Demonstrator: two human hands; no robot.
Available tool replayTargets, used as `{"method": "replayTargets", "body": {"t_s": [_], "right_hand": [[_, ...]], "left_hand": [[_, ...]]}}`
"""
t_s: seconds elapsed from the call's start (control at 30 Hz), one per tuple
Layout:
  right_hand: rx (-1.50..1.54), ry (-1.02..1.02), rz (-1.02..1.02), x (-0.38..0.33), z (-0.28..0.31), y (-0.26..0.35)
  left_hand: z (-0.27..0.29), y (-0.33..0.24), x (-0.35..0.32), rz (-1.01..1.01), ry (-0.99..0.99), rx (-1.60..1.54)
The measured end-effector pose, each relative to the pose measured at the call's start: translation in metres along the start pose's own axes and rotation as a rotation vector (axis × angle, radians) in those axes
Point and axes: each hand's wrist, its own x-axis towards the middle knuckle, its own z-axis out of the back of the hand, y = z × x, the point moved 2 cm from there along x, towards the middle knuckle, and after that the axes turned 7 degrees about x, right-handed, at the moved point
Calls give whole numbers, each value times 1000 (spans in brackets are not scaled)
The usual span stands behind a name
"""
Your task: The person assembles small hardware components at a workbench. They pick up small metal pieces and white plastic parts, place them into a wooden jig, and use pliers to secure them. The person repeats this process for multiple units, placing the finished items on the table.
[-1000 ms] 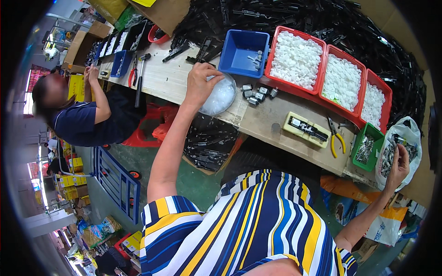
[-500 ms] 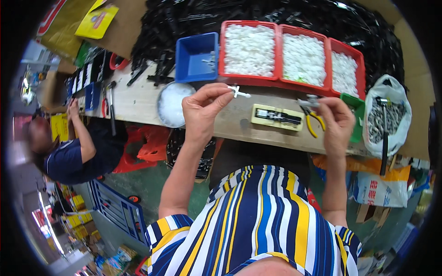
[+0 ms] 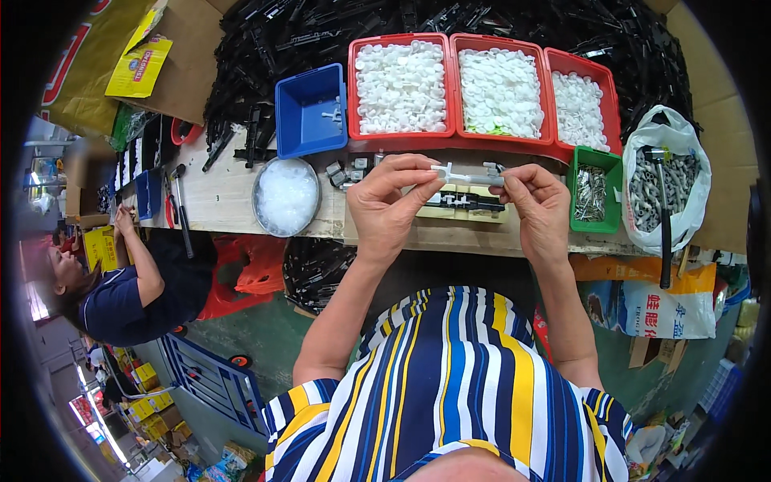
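Both our hands are raised just over the near edge of the bench (image 3: 225,201). Our left hand (image 3: 385,205) has its grip pinched shut, thumb and fingertips on the white end of a slim white-and-grey part (image 3: 466,174). Our right hand (image 3: 542,209) pinches the grey end the same way, so the part spans level between the two hands.

Directly behind the part, toward 12 o'clock, a yellow-and-black fixture (image 3: 462,202) lies on the bench. At 10 o'clock from the left hand sits a round bowl of clear bits (image 3: 287,195), and beyond it a blue bin (image 3: 309,112), nearly bare. Three red bins of white caps (image 3: 482,88) line the 12 o'clock side. At 3 o'clock of the right hand stands a small green bin of metal pins (image 3: 593,193), then a white bag of grey parts (image 3: 666,181).

At 9 o'clock, well apart, another person in a dark shirt (image 3: 120,297) works at the same bench.
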Motion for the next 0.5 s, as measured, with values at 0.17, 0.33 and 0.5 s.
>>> {"method": "replayTargets", "body": {"t_s": [0.17,0.33,0.5], "right_hand": [[-108,43,32,-1,-4,0],[-101,100,19,0,-9,2],[50,111,-194,5,11,2]], "left_hand": [[5,0,-1,-137,26,125],[3,7,-6,-26,5,-14],[-1,14,-9,-68,60,-16]]}}
